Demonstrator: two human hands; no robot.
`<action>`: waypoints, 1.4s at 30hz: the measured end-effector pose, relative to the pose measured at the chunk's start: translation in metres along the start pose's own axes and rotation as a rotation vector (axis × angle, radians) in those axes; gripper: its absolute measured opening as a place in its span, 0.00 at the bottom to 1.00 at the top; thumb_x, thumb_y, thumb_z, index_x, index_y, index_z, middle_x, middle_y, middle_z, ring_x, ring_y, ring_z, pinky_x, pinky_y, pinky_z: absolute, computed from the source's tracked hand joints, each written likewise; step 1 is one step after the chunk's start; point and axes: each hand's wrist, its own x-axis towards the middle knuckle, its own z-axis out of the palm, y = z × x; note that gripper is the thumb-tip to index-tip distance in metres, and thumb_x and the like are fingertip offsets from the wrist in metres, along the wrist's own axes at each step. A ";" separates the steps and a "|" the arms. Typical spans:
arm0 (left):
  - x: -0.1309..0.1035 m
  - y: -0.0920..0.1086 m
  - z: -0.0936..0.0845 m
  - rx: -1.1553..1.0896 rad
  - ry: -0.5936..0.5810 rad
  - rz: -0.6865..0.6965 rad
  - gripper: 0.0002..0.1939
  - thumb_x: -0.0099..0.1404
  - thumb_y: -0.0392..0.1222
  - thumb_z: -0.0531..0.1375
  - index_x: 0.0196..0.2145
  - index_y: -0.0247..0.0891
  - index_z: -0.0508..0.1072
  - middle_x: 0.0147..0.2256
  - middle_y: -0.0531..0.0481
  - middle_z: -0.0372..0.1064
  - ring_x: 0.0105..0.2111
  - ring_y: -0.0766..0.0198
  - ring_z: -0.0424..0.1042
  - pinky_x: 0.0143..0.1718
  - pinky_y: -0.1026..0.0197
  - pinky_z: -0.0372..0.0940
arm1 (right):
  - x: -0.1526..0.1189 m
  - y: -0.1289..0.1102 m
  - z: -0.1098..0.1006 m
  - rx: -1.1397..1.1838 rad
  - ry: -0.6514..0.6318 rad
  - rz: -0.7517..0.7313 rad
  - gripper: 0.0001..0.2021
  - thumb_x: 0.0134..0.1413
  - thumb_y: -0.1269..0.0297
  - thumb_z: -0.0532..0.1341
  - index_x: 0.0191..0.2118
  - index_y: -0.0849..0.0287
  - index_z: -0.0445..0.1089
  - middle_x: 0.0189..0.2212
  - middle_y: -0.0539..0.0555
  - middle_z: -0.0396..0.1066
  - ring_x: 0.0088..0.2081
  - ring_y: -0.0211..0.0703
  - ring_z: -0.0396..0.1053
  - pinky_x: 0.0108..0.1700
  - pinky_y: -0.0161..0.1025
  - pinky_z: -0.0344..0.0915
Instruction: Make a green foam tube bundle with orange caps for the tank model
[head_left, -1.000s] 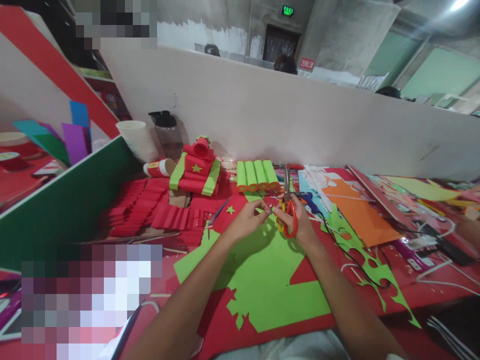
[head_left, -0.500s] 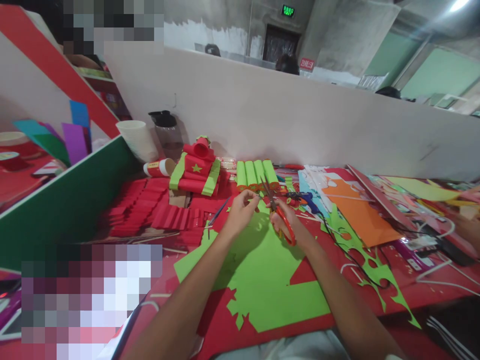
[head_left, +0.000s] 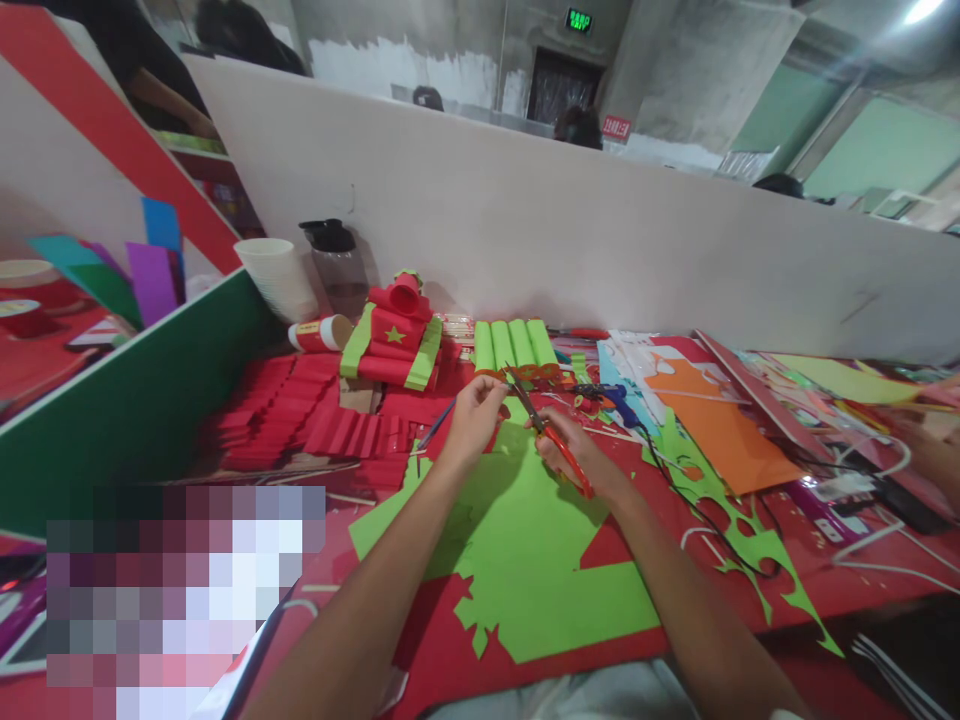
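My right hand grips a pair of scissors with red-orange handles, the blades pointing up and left. My left hand is closed in a pinch just left of the blade tips; whatever it holds is too small to make out. Under both hands lie bright green sheets with cut edges. Behind the blades stands a row of several light green paper rolls with orange-red lower ends. Left of them is a red and green paper model bearing a star.
Folded red paper strips cover the left side. A blue glue gun lies right of the scissors, its cord running past green cut-out scrap and an orange sheet. White cups stand by the green divider.
The scissors have swung left and tilted over, bringing their tips close to my left hand. My left hand has shifted slightly left. The sheets stay in place.
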 end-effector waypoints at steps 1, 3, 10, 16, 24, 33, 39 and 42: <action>0.000 0.000 0.000 0.007 0.000 0.002 0.09 0.55 0.45 0.61 0.28 0.38 0.64 0.22 0.58 0.61 0.19 0.72 0.61 0.20 0.68 0.53 | 0.000 -0.001 0.000 -0.011 0.003 -0.007 0.22 0.57 0.43 0.59 0.47 0.55 0.63 0.27 0.46 0.58 0.24 0.33 0.55 0.25 0.32 0.54; 0.000 -0.001 0.000 0.038 -0.009 0.005 0.08 0.56 0.44 0.60 0.28 0.38 0.65 0.21 0.58 0.61 0.18 0.73 0.60 0.20 0.68 0.53 | -0.001 -0.003 0.000 -0.029 0.011 -0.019 0.20 0.58 0.44 0.59 0.47 0.55 0.64 0.28 0.46 0.59 0.24 0.33 0.56 0.25 0.32 0.54; -0.001 -0.002 0.001 0.102 -0.043 0.007 0.08 0.57 0.44 0.59 0.28 0.38 0.65 0.20 0.58 0.62 0.17 0.72 0.58 0.21 0.68 0.53 | 0.000 -0.002 0.001 -0.001 0.039 -0.002 0.20 0.56 0.44 0.60 0.45 0.54 0.64 0.29 0.47 0.61 0.23 0.34 0.57 0.24 0.32 0.54; -0.001 -0.003 0.001 0.100 -0.039 0.014 0.08 0.57 0.43 0.59 0.28 0.38 0.64 0.19 0.58 0.62 0.17 0.73 0.58 0.20 0.68 0.52 | 0.001 -0.001 0.001 -0.042 0.073 -0.036 0.19 0.56 0.45 0.61 0.45 0.54 0.65 0.30 0.48 0.62 0.25 0.35 0.58 0.25 0.33 0.56; -0.002 -0.002 0.002 0.103 -0.045 0.013 0.08 0.57 0.44 0.59 0.28 0.38 0.64 0.20 0.58 0.62 0.17 0.72 0.58 0.21 0.68 0.53 | 0.001 -0.003 0.001 -0.006 0.053 -0.013 0.19 0.56 0.45 0.61 0.44 0.54 0.64 0.29 0.48 0.61 0.23 0.34 0.55 0.23 0.32 0.52; -0.002 -0.001 0.002 0.092 -0.046 0.012 0.07 0.57 0.43 0.59 0.28 0.38 0.65 0.20 0.58 0.62 0.17 0.73 0.58 0.20 0.68 0.52 | 0.001 -0.002 0.001 -0.015 0.065 -0.026 0.18 0.57 0.46 0.60 0.44 0.54 0.65 0.29 0.47 0.60 0.22 0.33 0.53 0.21 0.31 0.50; -0.002 -0.001 0.002 0.087 -0.046 0.011 0.07 0.56 0.43 0.59 0.27 0.38 0.65 0.19 0.58 0.62 0.17 0.73 0.58 0.20 0.69 0.52 | 0.003 0.001 0.000 -0.001 0.048 0.000 0.19 0.57 0.46 0.60 0.45 0.56 0.64 0.28 0.46 0.60 0.21 0.31 0.51 0.21 0.31 0.50; -0.001 -0.002 0.002 0.086 -0.046 0.015 0.07 0.56 0.43 0.59 0.27 0.38 0.65 0.19 0.58 0.62 0.16 0.73 0.58 0.20 0.69 0.52 | 0.004 0.003 -0.001 -0.009 0.043 0.005 0.19 0.57 0.46 0.60 0.44 0.56 0.64 0.28 0.46 0.60 0.20 0.31 0.50 0.20 0.31 0.49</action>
